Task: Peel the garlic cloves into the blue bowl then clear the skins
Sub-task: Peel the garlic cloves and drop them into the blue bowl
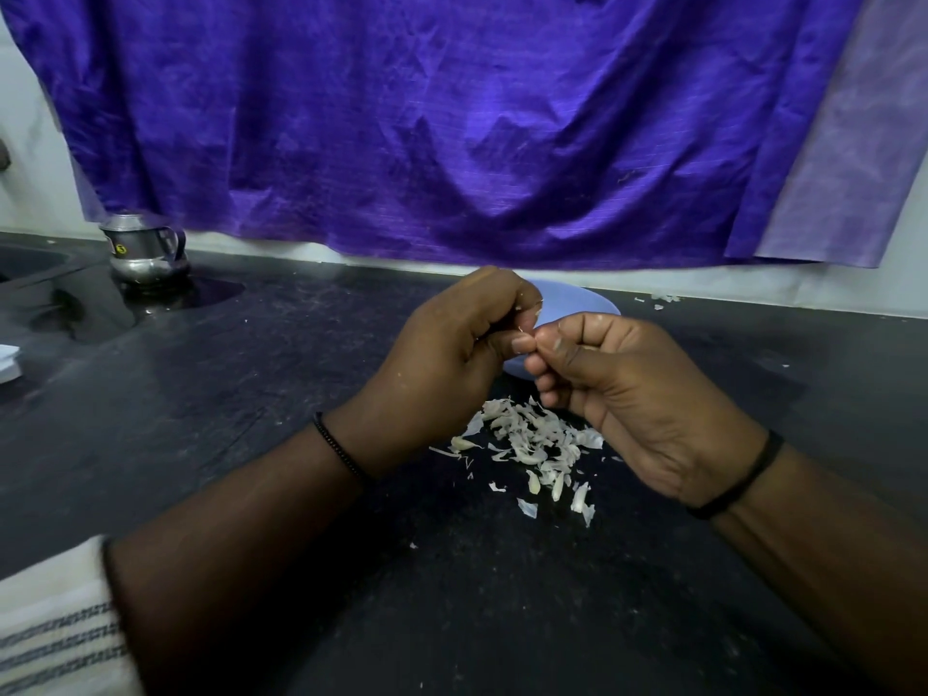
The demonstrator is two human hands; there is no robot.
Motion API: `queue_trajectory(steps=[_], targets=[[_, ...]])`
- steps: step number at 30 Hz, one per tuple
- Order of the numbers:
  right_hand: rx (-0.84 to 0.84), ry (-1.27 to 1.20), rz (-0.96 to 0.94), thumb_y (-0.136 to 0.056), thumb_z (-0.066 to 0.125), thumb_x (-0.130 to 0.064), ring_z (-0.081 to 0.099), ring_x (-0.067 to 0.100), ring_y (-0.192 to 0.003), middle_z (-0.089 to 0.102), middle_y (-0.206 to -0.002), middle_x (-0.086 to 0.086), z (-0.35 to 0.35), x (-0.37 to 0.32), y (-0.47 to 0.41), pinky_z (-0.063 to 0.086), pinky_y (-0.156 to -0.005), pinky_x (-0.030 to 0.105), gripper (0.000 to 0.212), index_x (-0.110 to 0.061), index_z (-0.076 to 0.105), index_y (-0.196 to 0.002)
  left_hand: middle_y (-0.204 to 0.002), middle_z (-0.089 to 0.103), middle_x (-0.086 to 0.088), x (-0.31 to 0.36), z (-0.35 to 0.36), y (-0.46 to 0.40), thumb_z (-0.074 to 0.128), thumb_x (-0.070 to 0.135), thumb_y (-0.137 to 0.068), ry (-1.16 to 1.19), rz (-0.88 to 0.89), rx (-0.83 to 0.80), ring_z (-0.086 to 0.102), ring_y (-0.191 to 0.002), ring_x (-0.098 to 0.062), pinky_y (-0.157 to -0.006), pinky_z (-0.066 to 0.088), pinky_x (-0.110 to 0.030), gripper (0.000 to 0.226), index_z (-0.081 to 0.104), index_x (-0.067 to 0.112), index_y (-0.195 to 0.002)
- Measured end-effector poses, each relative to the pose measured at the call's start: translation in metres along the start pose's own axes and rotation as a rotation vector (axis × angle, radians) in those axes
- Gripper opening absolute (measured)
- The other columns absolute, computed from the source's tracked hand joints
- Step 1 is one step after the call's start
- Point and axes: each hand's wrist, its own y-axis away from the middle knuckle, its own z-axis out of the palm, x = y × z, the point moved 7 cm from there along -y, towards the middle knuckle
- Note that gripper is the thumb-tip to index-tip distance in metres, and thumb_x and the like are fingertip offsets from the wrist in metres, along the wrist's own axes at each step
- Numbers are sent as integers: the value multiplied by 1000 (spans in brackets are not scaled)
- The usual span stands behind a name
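Nearest the camera, a white sleeve with dark stripes (55,640) covers the left upper forearm at the lower left corner; both forearms reach forward over the dark desk (251,444), each wrist carrying a thin black band. The left hand (447,359) is curled, its thumb and fingertips pinched on a small item held against the fingertips of the right hand (617,389), which is likewise curled and pinching at the same spot. The item is almost wholly hidden between the fingers; by judgement it is a garlic clove being stripped, though only a sliver of pale skin shows. The blue bowl (577,306) sits on the desk directly behind the hands, mostly screened by them, and its contents cannot be seen. A heap of loose garlic skins (532,444) lies on the desk just below the hands, with stray flakes scattered nearer the camera and a few more near the wall at right (660,298). Assessment: peeling appears well advanced given the quantity of skins, but is not finished; no clearing of skins has begun. A steel jug (143,248) stands at far left, below a hanging purple cloth (452,118).
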Motion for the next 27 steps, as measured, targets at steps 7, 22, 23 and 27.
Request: queue_trajectory(steps=[7,22,23,27], targets=[[73,-5,-113,-86,64,-11,61,8,-64,72,-71,2,5,-6,4,52,-63,22,8,-6,70,-83,-82,54,-2,2,-3,4,59,-2,-92,28,-15,81,54,-65,-14,-55,50,-26,11,55,8,-91],[240,569,-522,-90,70,-12,68,6,-72,70,-72,-8,2,-38,15,55,-69,23,19,-26,65,-80,-70,55,-5,-10,16,8,51,0,-98,576,-381,18,57,-61,-15,-54,56,-32,14,51,11,-89],[245,626,-551,-90,71,-13,67,5,-73,69,-73,-9,2,-41,17,53,-68,19,17,-26,64,-80,-69,56,-3,-10,17,8,51,0,-98,600,-388,15,57,-61,-15,-54,56,-32,14,50,11,-89],[237,713,-624,-90,71,-17,65,2,-76,69,-77,-12,2,-49,20,47,-66,11,5,-17,68,-86,-71,58,-5,-9,16,9,53,1,-96,658,-401,50,59,-61,-18,-52,55,-30,10,51,8,-89]])
